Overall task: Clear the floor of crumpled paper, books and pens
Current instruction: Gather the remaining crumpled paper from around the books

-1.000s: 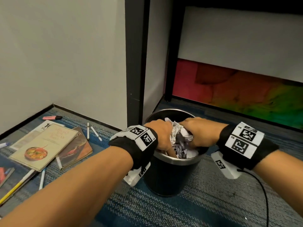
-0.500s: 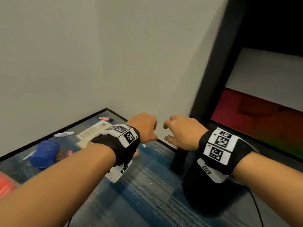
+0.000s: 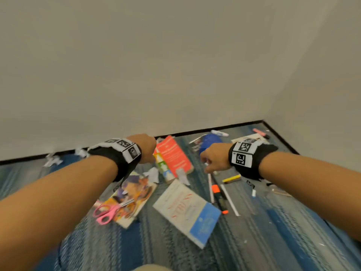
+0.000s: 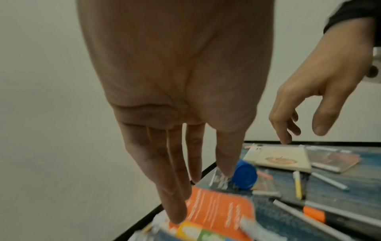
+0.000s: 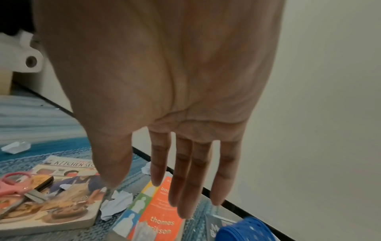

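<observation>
Both hands hover empty above the littered carpet. My left hand hangs with straight fingers over an orange book. My right hand, fingers straight and slightly spread, is just right of that orange book, near a blue cup. A cookbook lies under pink scissors. A white and blue book sits in front. Crumpled paper lies between the books, more of it by the skirting. An orange highlighter, a yellow pen and white pens lie at right.
Two plain walls meet in a corner at the far right, with black skirting along the floor. More books and a pink highlighter lie in that corner. Blue-grey striped carpet runs toward me.
Both hands have left the black bin, leaving the crumpled paper inside it. The view has swung left, and the empty hands now reach over the books and pens.
</observation>
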{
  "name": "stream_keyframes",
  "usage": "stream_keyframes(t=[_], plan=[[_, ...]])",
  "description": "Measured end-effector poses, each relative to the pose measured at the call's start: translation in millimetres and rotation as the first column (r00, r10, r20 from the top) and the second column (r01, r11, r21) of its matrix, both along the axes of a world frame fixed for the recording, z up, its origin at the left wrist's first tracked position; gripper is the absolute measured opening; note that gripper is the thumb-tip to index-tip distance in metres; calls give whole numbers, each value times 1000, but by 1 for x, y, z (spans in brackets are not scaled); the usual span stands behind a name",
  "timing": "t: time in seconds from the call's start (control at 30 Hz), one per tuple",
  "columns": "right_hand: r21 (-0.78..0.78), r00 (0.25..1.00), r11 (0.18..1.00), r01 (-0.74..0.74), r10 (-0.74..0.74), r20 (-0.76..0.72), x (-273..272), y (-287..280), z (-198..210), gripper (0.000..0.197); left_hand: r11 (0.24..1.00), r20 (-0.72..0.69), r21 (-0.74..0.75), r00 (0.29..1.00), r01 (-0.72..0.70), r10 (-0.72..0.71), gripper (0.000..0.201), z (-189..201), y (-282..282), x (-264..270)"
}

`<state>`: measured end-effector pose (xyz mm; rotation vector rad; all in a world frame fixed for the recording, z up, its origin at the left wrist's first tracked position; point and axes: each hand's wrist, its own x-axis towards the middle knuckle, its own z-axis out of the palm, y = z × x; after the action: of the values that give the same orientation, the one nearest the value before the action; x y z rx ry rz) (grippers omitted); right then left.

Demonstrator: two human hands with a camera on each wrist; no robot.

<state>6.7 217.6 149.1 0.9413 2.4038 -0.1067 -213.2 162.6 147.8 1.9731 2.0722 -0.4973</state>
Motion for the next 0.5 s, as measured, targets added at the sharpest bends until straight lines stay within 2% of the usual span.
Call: stream_keyframes(t=[0.1,0.2,0.3,0.43,0.5], plan=[[-14,996,997,-80,80,34,-42,7,-21,43,992,68,-36,990,-118,121,26,-30,-12,-35],[-35,985,989,-147,149,86,-66,16,-49,44,973,102,-113,972,-200,212,37,-61,-23,-50],[-67,987,985,-156,158,21,-78,31,-90,44,966,28,-183,981,-182,191,35,-78,-25,-60],[-75,982,980,-185,187,20,-80,58,-146,65,982,-124,-113,983,-152,138,28,-92,-10,-76],[-81,985,982,-172,169,-40,-78,68,-168,64,978,-99,-114,982,-175,164,33,-113,2,-72]])
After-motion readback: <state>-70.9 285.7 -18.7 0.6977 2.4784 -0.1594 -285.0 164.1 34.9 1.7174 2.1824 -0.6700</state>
